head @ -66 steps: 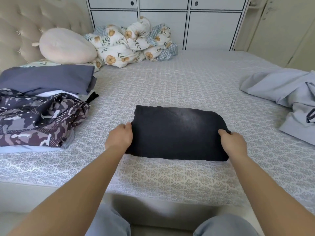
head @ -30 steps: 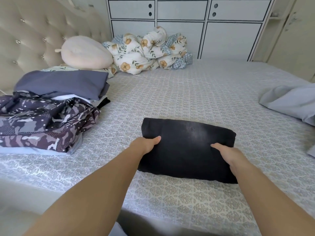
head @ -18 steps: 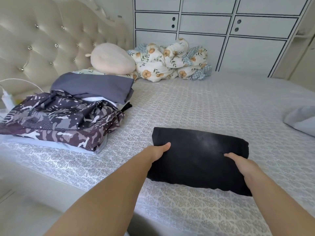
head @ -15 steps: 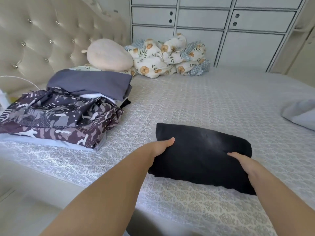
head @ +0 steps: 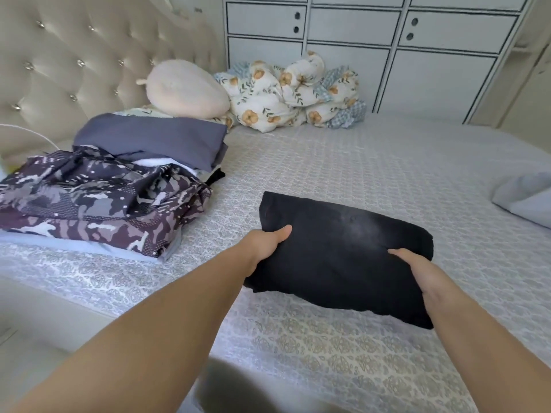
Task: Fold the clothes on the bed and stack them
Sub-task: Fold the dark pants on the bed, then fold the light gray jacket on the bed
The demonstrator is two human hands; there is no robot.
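Observation:
A folded black garment [head: 340, 251] is held a little above the patterned bed sheet [head: 343, 162], its near edge lifted. My left hand [head: 265, 242] grips its left side, thumb on top and fingers underneath. My right hand [head: 417, 269] grips its right side the same way. To the left lies a stack of folded clothes: a camouflage-print piece [head: 89, 201] in front and a folded blue-grey piece [head: 152, 138] behind it.
An unfolded light grey garment [head: 524, 201] lies at the right edge of the bed. A round cream pillow [head: 185, 87] and a bunched floral quilt [head: 292, 93] sit by the tufted headboard [head: 74, 55]. White cabinets [head: 387, 49] stand behind the bed.
Both hands have slid under the sides of the black garment and lifted it off the sheet. My view has turned left toward the stack.

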